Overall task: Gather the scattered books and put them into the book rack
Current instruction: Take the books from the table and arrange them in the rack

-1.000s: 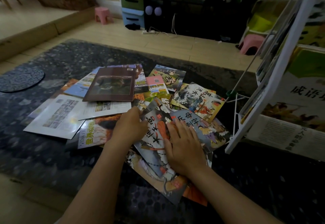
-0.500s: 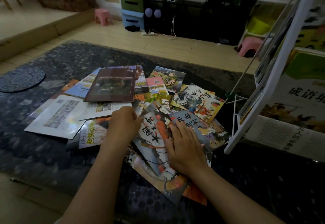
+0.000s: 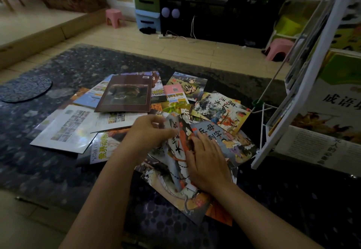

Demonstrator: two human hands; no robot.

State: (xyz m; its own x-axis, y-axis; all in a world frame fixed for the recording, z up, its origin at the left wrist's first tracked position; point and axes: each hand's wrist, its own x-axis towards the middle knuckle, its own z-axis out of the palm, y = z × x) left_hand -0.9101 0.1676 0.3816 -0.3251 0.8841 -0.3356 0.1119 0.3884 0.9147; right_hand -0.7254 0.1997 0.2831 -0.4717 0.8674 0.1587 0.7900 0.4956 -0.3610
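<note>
Several thin picture books lie scattered and overlapping on a dark patterned rug. My left hand pinches the top left edge of a grey and orange illustrated book, and that edge curls up off the pile. My right hand lies flat on the same book's right side, fingers straight. A brown book and a white book lie to the left. The white book rack stands at the right with several books in it.
Behind the rug on the wooden floor stand two pink stools, green and blue storage boxes and a dark cabinet. A round dark mat lies at the rug's left edge. A raised wooden step runs along the far left.
My left hand has curled onto the grey and orange book's edge and lifted it, so the cover now bends upward. My right hand has stayed pressed on the book.
</note>
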